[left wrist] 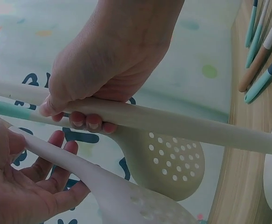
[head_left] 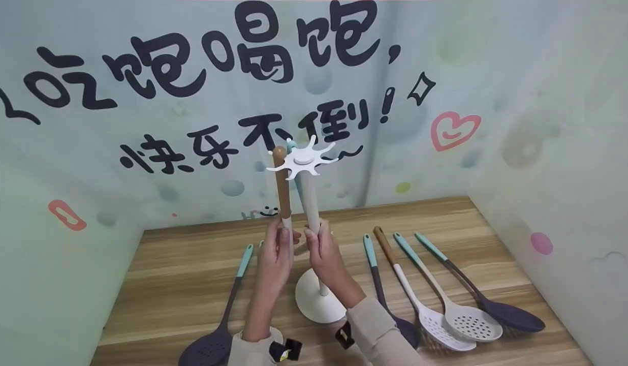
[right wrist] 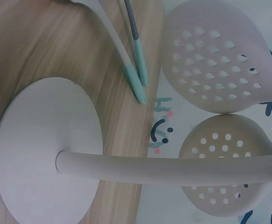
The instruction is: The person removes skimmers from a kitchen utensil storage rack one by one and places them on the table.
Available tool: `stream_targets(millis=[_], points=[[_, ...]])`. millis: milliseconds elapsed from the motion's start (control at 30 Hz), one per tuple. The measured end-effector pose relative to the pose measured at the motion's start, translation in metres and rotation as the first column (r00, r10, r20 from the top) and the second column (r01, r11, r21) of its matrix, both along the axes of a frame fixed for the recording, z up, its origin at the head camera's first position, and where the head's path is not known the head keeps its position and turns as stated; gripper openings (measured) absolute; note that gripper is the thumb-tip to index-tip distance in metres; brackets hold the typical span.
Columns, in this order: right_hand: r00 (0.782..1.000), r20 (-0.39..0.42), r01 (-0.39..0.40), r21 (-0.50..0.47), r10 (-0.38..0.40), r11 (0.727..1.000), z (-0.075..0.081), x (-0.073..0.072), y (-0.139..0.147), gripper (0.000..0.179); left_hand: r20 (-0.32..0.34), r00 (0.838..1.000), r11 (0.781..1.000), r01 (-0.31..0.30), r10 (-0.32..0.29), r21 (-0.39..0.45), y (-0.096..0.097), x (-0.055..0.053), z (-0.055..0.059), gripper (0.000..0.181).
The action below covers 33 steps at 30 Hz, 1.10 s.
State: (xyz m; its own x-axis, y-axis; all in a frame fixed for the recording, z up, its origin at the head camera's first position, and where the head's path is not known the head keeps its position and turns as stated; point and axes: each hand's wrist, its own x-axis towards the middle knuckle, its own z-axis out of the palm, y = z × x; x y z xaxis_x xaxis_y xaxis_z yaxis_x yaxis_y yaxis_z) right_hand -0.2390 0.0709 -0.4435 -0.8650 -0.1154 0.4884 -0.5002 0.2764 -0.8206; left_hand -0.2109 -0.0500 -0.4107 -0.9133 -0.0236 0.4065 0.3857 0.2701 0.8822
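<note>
My left hand [head_left: 277, 251] holds a white skimmer with a brown handle [head_left: 282, 188] upright, its handle end close to the hooks of a white utensil stand. Round the stand's pole [head_left: 310, 203], just below the star-shaped hook top [head_left: 304, 158], my right hand [head_left: 326, 256] has its fingers curled. In the left wrist view, a beige skimmer [left wrist: 166, 161] with a teal handle hangs behind the pole, near the right fingers. The white skimmer's perforated head [right wrist: 210, 60] appears beside the beige one in the right wrist view, where neither hand shows.
The stand's round base [head_left: 314, 307] rests on the wooden table [head_left: 161, 284]. A dark slotted utensil [head_left: 212, 343] lies left. To the right lie a dark utensil [head_left: 377, 277], a white slotted spoon [head_left: 441, 330], a beige skimmer [head_left: 474, 323] and a dark spoon [head_left: 514, 315]. Printed walls enclose the table.
</note>
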Motion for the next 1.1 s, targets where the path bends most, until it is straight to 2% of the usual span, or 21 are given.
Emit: stream_targets(millis=[267, 433, 633, 833, 1100], points=[[1.0, -0.011, 0.006, 0.019, -0.006, 1.0, 0.0, 0.0013, 0.0004, 0.022, 0.026, 1.0, 0.999, 0.015, -0.016, 0.042, 0.0004, 0.0006, 0.0015, 0.033], [1.0, -0.002, 0.003, 0.015, -0.003, 1.0, -0.0006, 0.001, 0.0002, 0.025, 0.022, 1.0, 0.999, -0.002, 0.001, 0.045, 0.0019, 0.0011, 0.0022, 0.032], [1.0, -0.01, 0.01, 0.026, -0.01, 1.0, -0.0017, 0.0005, 0.0006, 0.025, 0.06, 0.998, 0.998, -0.017, 0.013, 0.059, 0.0035, 0.0033, 0.0042, 0.031], [1.0, -0.01, 0.03, 0.043, -0.03, 0.999, -0.0032, 0.0005, 0.0001, 0.028, 0.063, 0.998, 0.998, -0.022, 0.018, 0.061, 0.0041, 0.0049, 0.0053, 0.032], [1.0, 0.017, 0.019, 0.033, -0.019, 0.999, -0.0021, 0.0019, 0.0003, 0.03, 0.051, 0.999, 0.998, -0.018, 0.016, 0.058, 0.005, 0.0055, 0.0054, 0.03]])
